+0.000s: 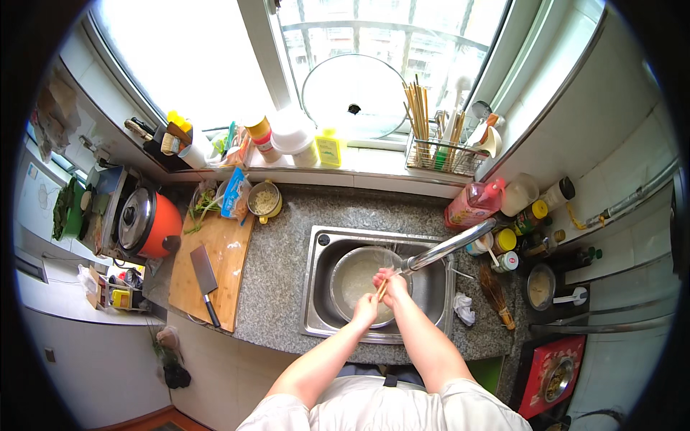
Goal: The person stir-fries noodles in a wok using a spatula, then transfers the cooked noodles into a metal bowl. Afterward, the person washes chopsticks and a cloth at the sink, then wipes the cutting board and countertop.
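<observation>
In the sink basin stands a round metal bowl holding cloudy, whitish liquid. Over the bowl, my left hand grips one end of a pair of wooden chopsticks. The fingers of my right hand curl around their other end, just below the chrome faucet spout. Water around the spout and bowl is hard to make out. My hands hide part of the bowl's right side.
A cleaver lies on the wooden cutting board to the left, near a yellow mug. Crowding the counter's right side are a pink pump bottle, seasoning jars, a small brush and crumpled tissue.
</observation>
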Motion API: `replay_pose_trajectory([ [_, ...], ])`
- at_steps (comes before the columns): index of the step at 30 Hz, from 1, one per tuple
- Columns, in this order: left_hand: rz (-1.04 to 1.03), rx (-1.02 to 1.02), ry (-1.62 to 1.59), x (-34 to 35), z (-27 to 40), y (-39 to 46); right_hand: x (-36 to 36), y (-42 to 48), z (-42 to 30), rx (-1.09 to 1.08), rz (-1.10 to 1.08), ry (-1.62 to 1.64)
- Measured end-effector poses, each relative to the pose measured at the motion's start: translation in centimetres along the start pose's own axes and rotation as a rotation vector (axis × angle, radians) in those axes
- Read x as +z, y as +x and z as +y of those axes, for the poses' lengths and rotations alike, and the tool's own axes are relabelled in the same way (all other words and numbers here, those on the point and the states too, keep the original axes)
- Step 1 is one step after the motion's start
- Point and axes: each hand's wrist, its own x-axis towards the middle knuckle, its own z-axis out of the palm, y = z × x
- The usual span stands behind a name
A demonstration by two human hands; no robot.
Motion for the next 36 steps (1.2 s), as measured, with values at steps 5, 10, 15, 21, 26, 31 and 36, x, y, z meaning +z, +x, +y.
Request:
replay_pose_trajectory([
  [5, 0.059, -0.028, -0.057, 0.9, -2.0, 1.0, 0.5, -2.8, 1.1, -0.009, -0.111, -0.132],
  [10, -0.075, -0.160, -0.192, 2.0, -3.5, 0.6, 0.5, 0.1, -0.4, -0.024, 0.072, 0.039],
  [15, -0.088, -0.268, -0.315, -0.4, -0.2, -0.4, 2.1, -4.9, 2.1, -0.043, -0.151, -0.094],
  [21, -0.035, -0.065, 0.018, -0.2, -0.4, -3.1, -0.6, 1.7, -1.4, -0.134, 0.195, -0.095],
  [26, -0.025, -0.151, -0.156, -1.0, -1.7, -1.6, 0.7, -1.5, 1.0, -0.094, 0.063, -0.014],
  [31, -0.083, -0.113, -0.130, -1.2, -1.5, -1.7, 1.0, -2.0, 2.1, -0.306, 0.075, -0.164],
  [36, -0.154, -0.197, -0.336, -0.6, -2.1, -1.7, 2.1, -2.1, -0.7, -0.068, 0.071, -0.140],
])
